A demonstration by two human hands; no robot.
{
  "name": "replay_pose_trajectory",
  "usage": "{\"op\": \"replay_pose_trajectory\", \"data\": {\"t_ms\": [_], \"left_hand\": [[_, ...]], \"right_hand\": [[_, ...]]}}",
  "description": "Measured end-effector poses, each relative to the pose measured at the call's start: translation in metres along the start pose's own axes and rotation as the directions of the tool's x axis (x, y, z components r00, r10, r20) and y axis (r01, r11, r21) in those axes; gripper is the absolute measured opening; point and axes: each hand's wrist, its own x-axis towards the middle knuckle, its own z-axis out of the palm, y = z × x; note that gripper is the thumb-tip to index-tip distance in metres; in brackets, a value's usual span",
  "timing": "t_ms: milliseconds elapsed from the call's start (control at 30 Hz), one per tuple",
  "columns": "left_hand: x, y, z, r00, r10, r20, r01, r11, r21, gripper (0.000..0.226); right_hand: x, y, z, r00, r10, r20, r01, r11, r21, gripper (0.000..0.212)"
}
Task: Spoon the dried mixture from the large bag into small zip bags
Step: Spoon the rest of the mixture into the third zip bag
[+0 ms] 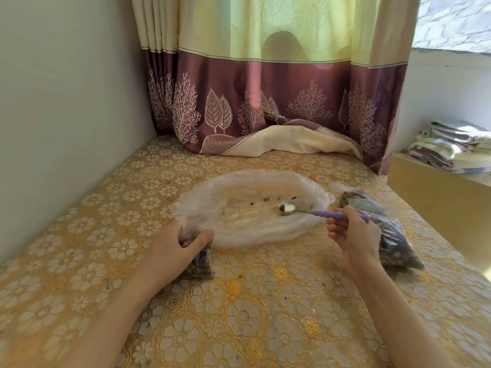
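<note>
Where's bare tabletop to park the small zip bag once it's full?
Free: the near strip of the tabletop between the forearms, and the left side between the wall and the large bag. Behind the large bag, up to the curtain, is also bare. Crowded: right of the large bag, where filled zip bags lie by the right hand holding the spoon.

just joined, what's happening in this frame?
A person is portioning a dried mixture. The right hand holds a purple-handled spoon, its bowl inside the large bag, which is spread open on the table and holds only a few scattered bits. The left hand grips a small zip bag at the large bag's near-left edge. Filled small bags lie to the right.
</note>
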Motion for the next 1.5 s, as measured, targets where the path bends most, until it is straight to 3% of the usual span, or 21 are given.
{"op": "replay_pose_trajectory", "data": {"t_ms": [133, 267, 367, 600, 767, 900, 1000, 1067, 1200, 1267, 1333, 1433, 1500], "left_hand": [[0.0, 0.002, 0.0, 0.999, -0.038, -0.022, 0.035, 0.992, -0.125, 0.072], [0.002, 0.002, 0.0, 0.999, -0.045, 0.028, 0.049, 0.98, -0.195, 0.056], [0.001, 0.002, -0.002, 0.996, -0.017, 0.085, 0.041, 0.958, -0.284, 0.056], [0.001, 0.004, -0.003, 0.996, 0.023, 0.086, 0.007, 0.942, -0.336, 0.038], [-0.002, 0.007, -0.004, 0.999, 0.02, 0.026, -0.012, 0.957, -0.288, 0.023], [-0.003, 0.012, -0.006, 0.999, -0.048, -0.014, 0.043, 0.963, -0.267, 0.042], [-0.002, 0.013, -0.011, 0.995, -0.096, 0.029, 0.1, 0.916, -0.389, 0.063], [-0.003, 0.015, -0.016, 0.991, -0.131, 0.035, 0.132, 0.872, -0.471, 0.073], [-0.004, 0.017, -0.023, 0.992, -0.095, 0.088, 0.129, 0.795, -0.593, 0.044], [-0.003, 0.015, -0.025, 0.992, -0.106, 0.068, 0.125, 0.764, -0.633, 0.057], [-0.004, 0.013, -0.026, 0.99, -0.139, 0.029, 0.122, 0.729, -0.673, 0.064], [-0.004, 0.014, -0.029, 0.991, -0.137, -0.006, 0.089, 0.68, -0.728, 0.044], [-0.004, 0.014, -0.03, 0.992, -0.127, -0.004, 0.081, 0.659, -0.747, 0.039]], "right_hand": [[-0.011, -0.006, 0.014, 0.992, -0.065, 0.111, 0.062, 0.998, 0.032, 0.046], [-0.023, -0.027, 0.032, 0.954, -0.123, 0.275, 0.1, 0.99, 0.097, 0.045], [-0.033, -0.043, 0.046, 0.911, -0.16, 0.381, 0.114, 0.983, 0.14, 0.039], [-0.051, -0.055, 0.072, 0.798, -0.165, 0.58, 0.185, 0.982, 0.025, 0.019], [-0.044, -0.056, 0.07, 0.804, -0.155, 0.573, 0.138, 0.988, 0.075, 0.018], [-0.022, -0.057, 0.071, 0.904, -0.158, 0.396, 0.121, 0.986, 0.118, 0.032], [-0.003, -0.061, 0.075, 0.948, -0.205, 0.244, 0.214, 0.977, -0.011, 0.039], [0.007, -0.067, 0.081, 0.931, -0.253, 0.264, 0.303, 0.937, -0.172, 0.044], [0.016, -0.071, 0.099, 0.861, -0.225, 0.456, 0.408, 0.84, -0.358, 0.043], [0.015, -0.066, 0.104, 0.808, -0.149, 0.57, 0.489, 0.709, -0.508, 0.04], [0.011, -0.056, 0.103, 0.736, -0.023, 0.676, 0.61, 0.453, -0.649, 0.036], [-0.005, -0.038, 0.099, 0.624, 0.237, 0.745, 0.748, 0.095, -0.657, 0.038], [-0.02, -0.028, 0.1, 0.617, 0.335, 0.712, 0.778, -0.125, -0.615, 0.033]]}}
